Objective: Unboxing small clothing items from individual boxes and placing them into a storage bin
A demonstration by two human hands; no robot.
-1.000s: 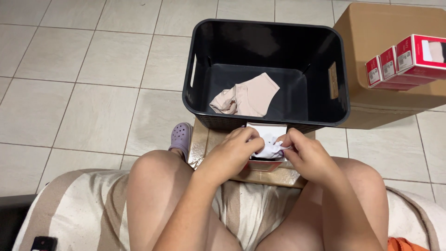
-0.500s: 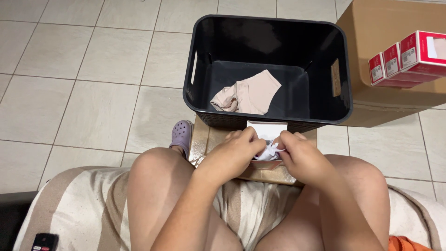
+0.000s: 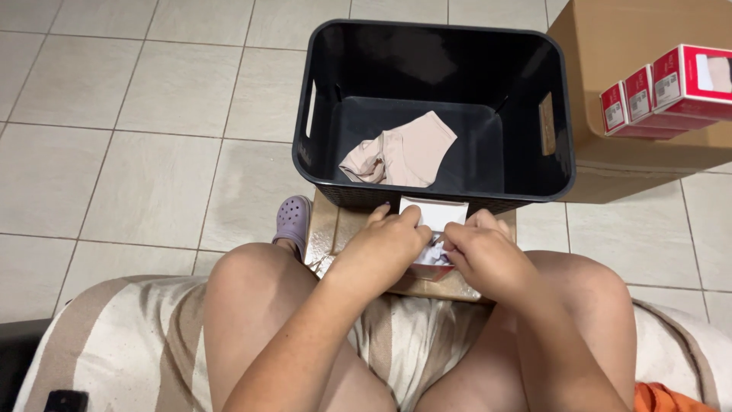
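Head view, then — my left hand [image 3: 385, 248] and right hand [image 3: 480, 255] both pinch the small box [image 3: 433, 216] on my lap board [image 3: 335, 229], fingers closed on white stuffing at its open end. Best to pull evenly, box steadied. Ahead, black bin [image 3: 305, 152] holds beige cloth [image 3: 400, 152].

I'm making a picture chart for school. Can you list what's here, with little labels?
left hand: on the small open box, at its white contents
right hand: on the same box, other side
box rests on: low wooden board between the knees
black bin: on the tile floor, holds one beige garment
cardboard carton: right of bin, red boxes on top
purple shoe: beside the board
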